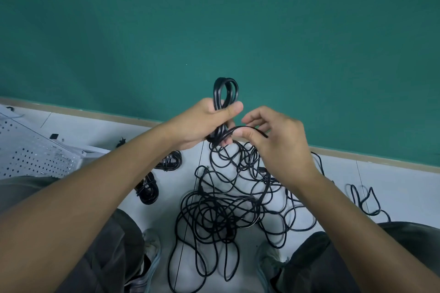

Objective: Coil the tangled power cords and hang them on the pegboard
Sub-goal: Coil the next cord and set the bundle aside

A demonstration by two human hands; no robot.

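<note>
My left hand (204, 123) grips a small coil of black power cord (225, 90); its loops stick up above my fist against the green wall. My right hand (276, 140) pinches the free run of that same cord (247, 128) just right of the coil, thumb and fingers curled round it. Below both hands a big tangle of black cords (228, 202) lies on the white floor between my feet. The white pegboard (31, 152) lies flat at the left edge.
Two coiled black cords (170, 162) (148, 191) lie on the floor left of the tangle. Another loose cord (366, 200) lies at the right. My shoes (150, 252) and knees frame the tangle. The green wall meets the floor along a tan skirting strip (119, 114).
</note>
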